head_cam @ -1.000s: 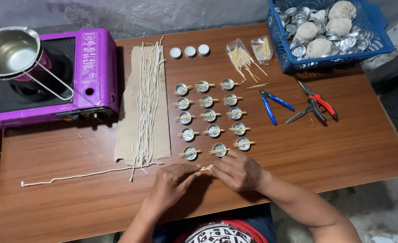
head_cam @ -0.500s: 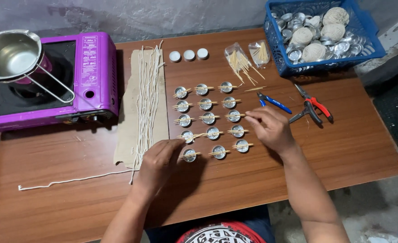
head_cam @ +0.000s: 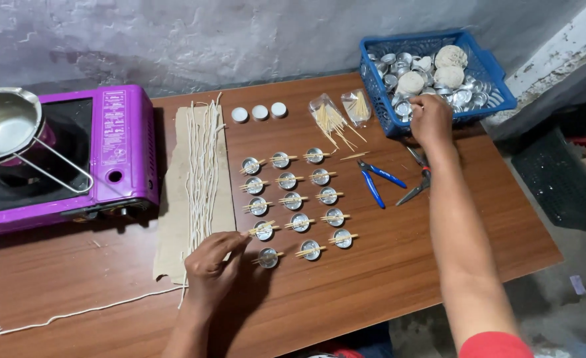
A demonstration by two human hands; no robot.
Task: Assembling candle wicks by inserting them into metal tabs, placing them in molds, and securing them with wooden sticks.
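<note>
Hands apart: left hand (head_cam: 215,264) at the grid of metal cups, right hand (head_cam: 431,119) at the blue basket.

Left fingers curl together, pinching near the wooden sticks laid across a small round metal cup (head_cam: 264,230) in the grid's near-left corner; what they nip is too small to tell. Right hand rests, fingers bent, on the front rim of the blue plastic lattice basket (head_cam: 485,66), which holds shiny cups and pale twine balls (head_cam: 449,76); whether it grips anything cannot be told. Two clear crinkly packets of wooden sticks (head_cam: 333,118) lie just left of the basket. Blue-handled pliers (head_cam: 376,182) lie between grid and forearm. Waxy white cords (head_cam: 202,166) lie on brown cardboard, beside a glossy purple stove (head_cam: 124,146) on the wooden surface (head_cam: 439,265).
</note>
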